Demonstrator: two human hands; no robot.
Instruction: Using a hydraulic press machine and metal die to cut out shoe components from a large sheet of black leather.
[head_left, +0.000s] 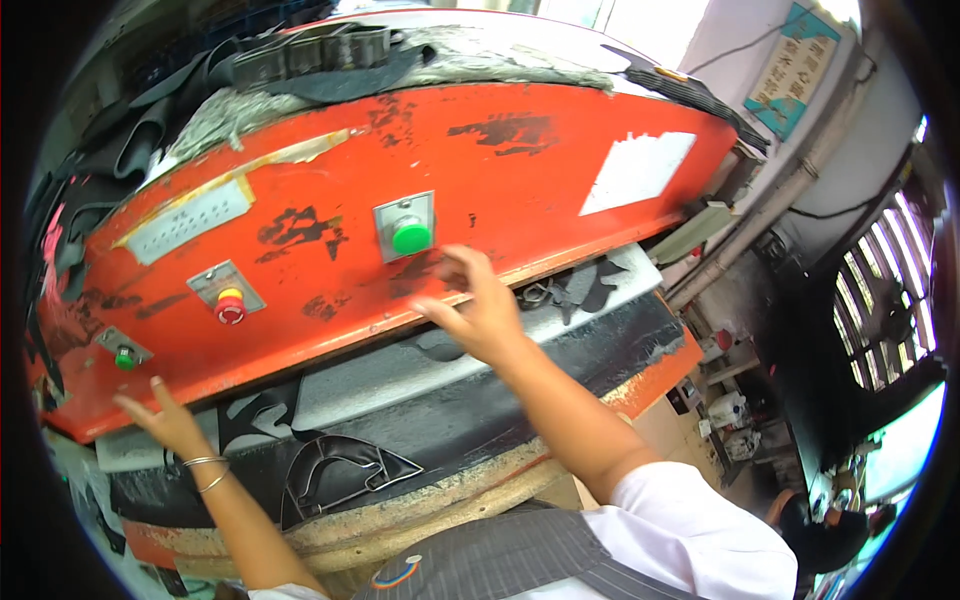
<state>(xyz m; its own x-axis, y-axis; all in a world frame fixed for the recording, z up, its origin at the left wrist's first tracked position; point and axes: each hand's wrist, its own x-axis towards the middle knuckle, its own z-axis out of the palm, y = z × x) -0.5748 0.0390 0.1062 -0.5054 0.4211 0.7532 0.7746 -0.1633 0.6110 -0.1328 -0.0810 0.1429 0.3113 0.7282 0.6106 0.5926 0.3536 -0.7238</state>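
Both hands lie near the green buttons on a red panel [510, 215], each with nothing in its grasp.

The right hand [486, 315], thumb and fingers parted, is just below and right of the large green button [410, 236]; the left hand [175, 424], fingers spread, is just below the small green button [125, 357]. Those two green buttons and one red button [230, 307], all round, face outward toward the person. One metal cutting die [362, 491] sits on the black bed [500, 412], its long axis roughly left to right, its tip pointing right. Bare bed runs from that tip toward the right forearm; the panel's lower edge overhangs a pale board [350, 390] bearing dark scraps [590, 290].
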